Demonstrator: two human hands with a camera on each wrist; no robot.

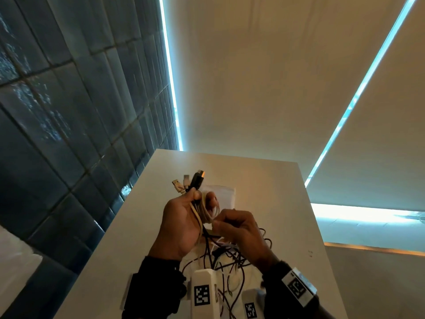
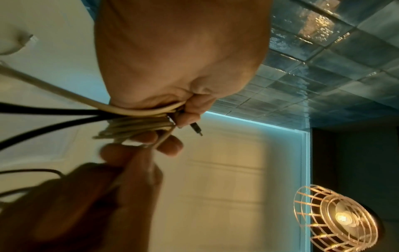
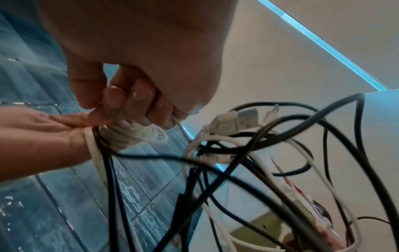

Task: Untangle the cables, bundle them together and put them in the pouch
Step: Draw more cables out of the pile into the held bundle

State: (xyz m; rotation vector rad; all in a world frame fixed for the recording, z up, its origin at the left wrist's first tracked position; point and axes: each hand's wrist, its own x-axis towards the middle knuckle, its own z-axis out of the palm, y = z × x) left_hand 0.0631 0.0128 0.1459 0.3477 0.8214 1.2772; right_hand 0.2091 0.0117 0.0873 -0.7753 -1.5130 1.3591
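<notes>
Cables (image 1: 202, 210): thin, round, smooth cords, black and cream-white, gathered upright above the white table (image 1: 276, 203); plugs point up and away.
Left hand (image 1: 181, 224): fingers curled round the bundle.
Right hand (image 1: 239, 229): fingertips pinching a white strand wound crosswise.
Tangle (image 3: 248, 150): loose loops hanging below.

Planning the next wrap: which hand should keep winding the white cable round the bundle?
Probably the right hand: it already pinches the white cable at the coil. The left hand grips the bundle with its plugs upward, so it is occupied.
</notes>
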